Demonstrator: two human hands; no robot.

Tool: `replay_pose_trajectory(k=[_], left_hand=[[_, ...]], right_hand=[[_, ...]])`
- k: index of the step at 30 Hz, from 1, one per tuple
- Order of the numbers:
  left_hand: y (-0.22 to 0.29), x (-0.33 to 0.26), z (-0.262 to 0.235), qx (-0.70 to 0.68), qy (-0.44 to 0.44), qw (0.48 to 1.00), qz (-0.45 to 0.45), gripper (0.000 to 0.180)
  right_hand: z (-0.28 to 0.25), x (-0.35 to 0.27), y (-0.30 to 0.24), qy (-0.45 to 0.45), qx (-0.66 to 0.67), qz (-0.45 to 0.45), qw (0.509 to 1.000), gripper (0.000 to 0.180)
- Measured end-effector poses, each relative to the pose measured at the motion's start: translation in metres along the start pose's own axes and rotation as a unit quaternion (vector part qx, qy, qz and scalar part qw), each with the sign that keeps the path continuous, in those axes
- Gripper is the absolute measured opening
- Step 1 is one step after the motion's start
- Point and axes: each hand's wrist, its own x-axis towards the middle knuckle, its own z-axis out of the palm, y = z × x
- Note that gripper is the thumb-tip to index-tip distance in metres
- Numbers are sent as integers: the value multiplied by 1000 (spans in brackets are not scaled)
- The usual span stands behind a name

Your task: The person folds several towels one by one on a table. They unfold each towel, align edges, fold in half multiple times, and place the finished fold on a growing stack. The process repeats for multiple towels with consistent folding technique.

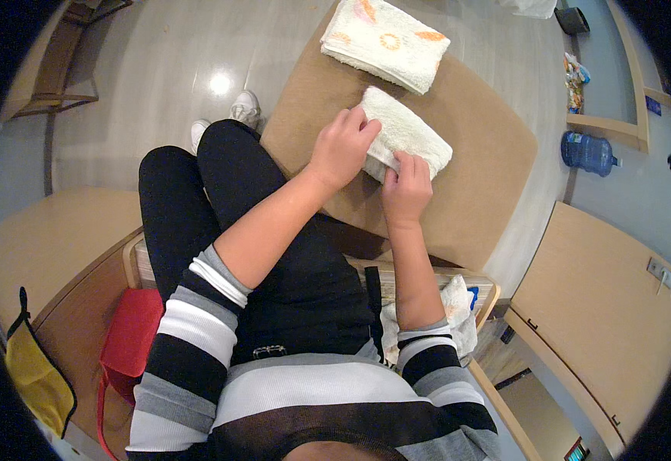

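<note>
A white towel (414, 132), folded into a thick bundle, lies on the brown padded surface (489, 154) in front of me. At its left end my left hand (343, 146) pinches the near edge, fingers closed on the cloth. Along the near side, towards the right, my right hand (408, 184) grips the same edge between thumb and fingers. Just beyond lies a second folded towel (385, 42), white with orange and pink prints, touched by neither hand.
A crumpled white cloth (458, 315) lies beside my right elbow. To the left are a red bag (132, 334) and a yellow pouch with black trim (37, 376). A blue water jug (587, 152) and a light wooden cabinet (600, 307) stand at the right.
</note>
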Motion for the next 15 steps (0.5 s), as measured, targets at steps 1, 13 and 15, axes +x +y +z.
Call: replay_pose_trajectory(k=[1,13,15], left_hand=[[1,-1,-1,11,3,1000,-28,23],[-20,-5,-22,99,-25,994,26,22],[-16,-9,-22,74,-29,996,42,22]], right_hand=[[-1,-1,1,-1,-6,-6,1000,29],[-13,-9,-3,-1,7,-58,998,24],[-12,-7,-7,-5,29,-63,998,23]])
